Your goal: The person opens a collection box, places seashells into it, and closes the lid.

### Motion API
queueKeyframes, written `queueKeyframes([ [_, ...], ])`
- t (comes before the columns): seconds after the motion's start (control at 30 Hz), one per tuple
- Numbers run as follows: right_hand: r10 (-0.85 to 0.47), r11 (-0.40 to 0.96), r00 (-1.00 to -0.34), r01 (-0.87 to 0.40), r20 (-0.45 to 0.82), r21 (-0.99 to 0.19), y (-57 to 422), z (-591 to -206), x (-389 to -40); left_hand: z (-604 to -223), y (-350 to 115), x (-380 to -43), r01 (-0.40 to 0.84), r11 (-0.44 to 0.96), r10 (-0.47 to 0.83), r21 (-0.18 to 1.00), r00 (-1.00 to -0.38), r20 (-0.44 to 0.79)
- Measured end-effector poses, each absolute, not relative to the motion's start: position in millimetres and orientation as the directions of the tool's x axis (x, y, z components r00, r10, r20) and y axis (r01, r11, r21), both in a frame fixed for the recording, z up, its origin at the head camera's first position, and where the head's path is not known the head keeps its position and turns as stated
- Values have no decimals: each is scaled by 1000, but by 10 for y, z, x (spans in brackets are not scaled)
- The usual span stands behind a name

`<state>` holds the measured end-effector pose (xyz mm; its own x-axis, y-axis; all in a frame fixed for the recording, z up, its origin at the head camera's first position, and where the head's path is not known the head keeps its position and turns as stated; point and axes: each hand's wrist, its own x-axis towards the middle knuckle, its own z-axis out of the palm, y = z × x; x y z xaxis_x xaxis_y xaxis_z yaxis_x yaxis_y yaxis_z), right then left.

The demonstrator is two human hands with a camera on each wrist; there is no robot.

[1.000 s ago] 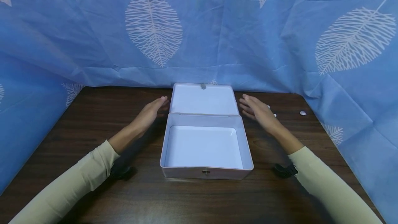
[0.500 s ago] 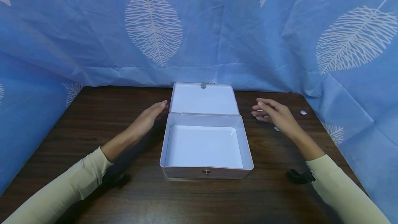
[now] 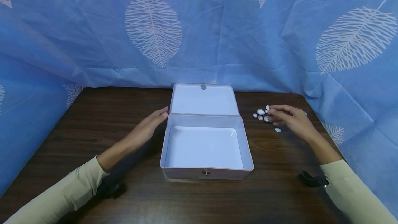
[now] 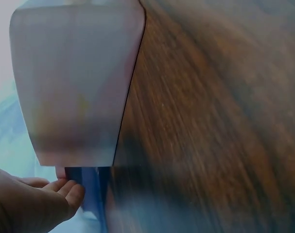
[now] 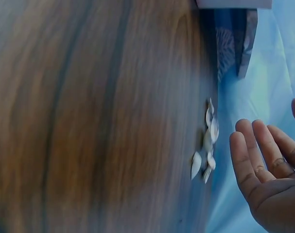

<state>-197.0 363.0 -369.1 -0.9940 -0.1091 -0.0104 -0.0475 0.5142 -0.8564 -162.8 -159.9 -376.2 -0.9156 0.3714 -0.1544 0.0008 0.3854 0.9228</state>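
Observation:
A pale metal box [image 3: 203,173] stands in the middle of the table, its hinged lid [image 3: 203,99] laid back and its white inside bare. Beside the hinge, at the box's left side, my left hand [image 3: 147,127] has its fingers extended and holds nothing. The left wrist view shows that hand [image 4: 35,199] near the end of the box wall [image 4: 79,92]. Right of the lid lie several white seashells [image 3: 260,112]. My right hand [image 3: 292,120] hovers over their right edge, partly covering them. In the right wrist view its fingers [image 5: 242,158] are loosely extended beside the shells [image 5: 213,131], gripping nothing.
A dark wooden table [image 3: 124,189] carries everything. A blue curtain [image 3: 217,37] with white leaf prints hangs along its back and sides. One shell [image 3: 277,129] lies a little nearer than the main cluster. A black strap [image 3: 312,179] shows beneath the right sleeve.
My right hand has moved right, away from the lid, to the shells, uncovering most of them. My left hand has drawn slightly back toward me. The box has stayed put.

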Motion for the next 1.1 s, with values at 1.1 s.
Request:
queueKeyframes([
  [1.1, -102, 709, -939, 164, -329, -686, 4232, -3811, -2028, -3810, -1452, -1180, 321, 685, 421, 654, -907, 4],
])
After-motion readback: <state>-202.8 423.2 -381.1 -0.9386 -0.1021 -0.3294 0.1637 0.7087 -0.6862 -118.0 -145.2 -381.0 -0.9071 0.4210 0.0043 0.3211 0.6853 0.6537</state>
